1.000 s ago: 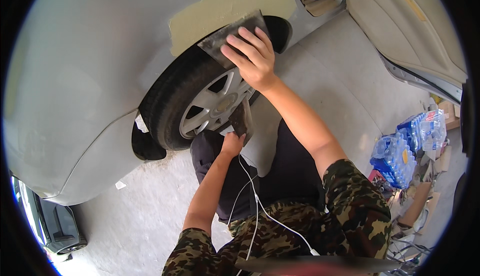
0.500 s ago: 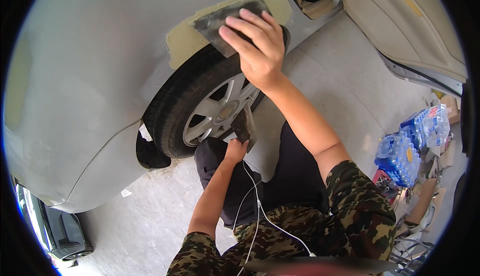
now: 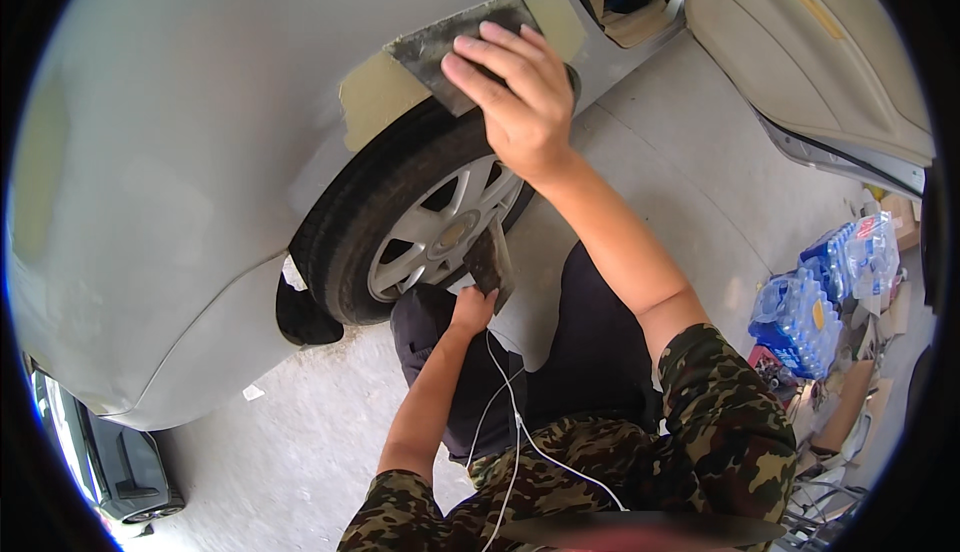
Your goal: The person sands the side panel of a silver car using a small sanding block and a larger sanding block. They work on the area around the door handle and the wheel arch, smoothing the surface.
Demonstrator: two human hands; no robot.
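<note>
My right hand [image 3: 522,92] grips a dark, flat putty spreader [image 3: 432,52], fingers laid across its face, and holds it against the grey car fender [image 3: 250,62] just above the wheel arch. Yellow-green body filler [image 3: 375,100] coats the fender on both sides of the spreader; the part behind the blade is hidden. Lower down, near my knee, my left hand [image 3: 474,309] is closed around the end of a second dark putty spreader [image 3: 490,264]. That one is held in front of the tyre and silver wheel [image 3: 450,232].
An open beige-lined car door [image 3: 820,62] reaches out at the upper right. Blue-wrapped bottle packs [image 3: 800,322] and cardboard [image 3: 848,402] lie on the floor at right. White cables [image 3: 517,422] hang in front of my body. Another dark car [image 3: 130,467] stands at lower left.
The strip of filler that showed above the spreader's upper edge is now mostly gone from sight. My right hand and its spreader have shifted only slightly; my left hand stays by my knee.
</note>
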